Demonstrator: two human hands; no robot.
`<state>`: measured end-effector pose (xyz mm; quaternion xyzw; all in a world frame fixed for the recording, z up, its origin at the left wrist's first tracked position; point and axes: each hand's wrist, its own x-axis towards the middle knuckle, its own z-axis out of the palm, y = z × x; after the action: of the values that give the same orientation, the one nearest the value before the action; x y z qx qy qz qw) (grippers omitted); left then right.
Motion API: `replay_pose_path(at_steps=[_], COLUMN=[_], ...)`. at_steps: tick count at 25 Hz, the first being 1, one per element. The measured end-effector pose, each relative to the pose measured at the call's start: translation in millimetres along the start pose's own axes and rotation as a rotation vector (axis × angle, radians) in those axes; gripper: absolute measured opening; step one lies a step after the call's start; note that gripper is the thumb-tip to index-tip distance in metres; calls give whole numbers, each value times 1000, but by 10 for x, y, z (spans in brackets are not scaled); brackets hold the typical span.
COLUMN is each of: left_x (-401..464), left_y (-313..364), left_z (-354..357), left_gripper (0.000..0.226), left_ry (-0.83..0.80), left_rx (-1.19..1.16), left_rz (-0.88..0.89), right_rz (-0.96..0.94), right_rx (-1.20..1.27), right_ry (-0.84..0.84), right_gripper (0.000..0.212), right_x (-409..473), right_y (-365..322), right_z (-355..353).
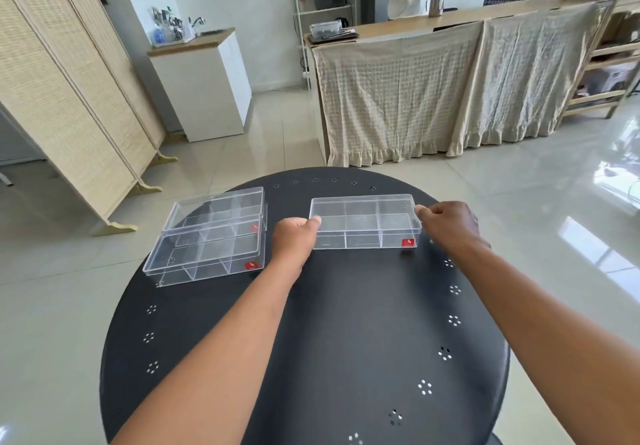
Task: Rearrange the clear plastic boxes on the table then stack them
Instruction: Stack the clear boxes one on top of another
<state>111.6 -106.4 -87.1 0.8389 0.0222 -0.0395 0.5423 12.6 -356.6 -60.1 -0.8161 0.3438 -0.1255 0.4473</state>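
While both hands grip it, divided box (pixel 363 221) — seemingly empty.

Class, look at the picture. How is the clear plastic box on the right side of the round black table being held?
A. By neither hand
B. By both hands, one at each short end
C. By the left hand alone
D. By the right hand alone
B: the left hand grips the near-left end of the right-side box and the right hand grips its right end.

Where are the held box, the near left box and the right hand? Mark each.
held box (pixel 363 221), head view, lid centre.
near left box (pixel 207 254), head view, lid centre.
right hand (pixel 450 223), head view, back of hand.
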Motion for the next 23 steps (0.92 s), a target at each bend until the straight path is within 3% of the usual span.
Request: replay_pose_path(at_steps=[4,9,17,23], left_x=[6,-290,-942,-1383], left_y=[-55,-4,-85,-600], left_z=[59,-247,-1495,-2363], left_gripper=[22,23,25,30], left_ry=[4,88,282,409], left_rx=[13,27,32,45], left_rz=[-22,85,145,66], right_rz=[40,-47,-243,-327], right_rx=[102,111,134,91], right_ry=[-53,-17,-120,-280], right_gripper=[53,48,53,51], right_x=[1,-274,-1234,-1937], right_y=[102,-62,-572,-739], right_z=[110,23,198,765])
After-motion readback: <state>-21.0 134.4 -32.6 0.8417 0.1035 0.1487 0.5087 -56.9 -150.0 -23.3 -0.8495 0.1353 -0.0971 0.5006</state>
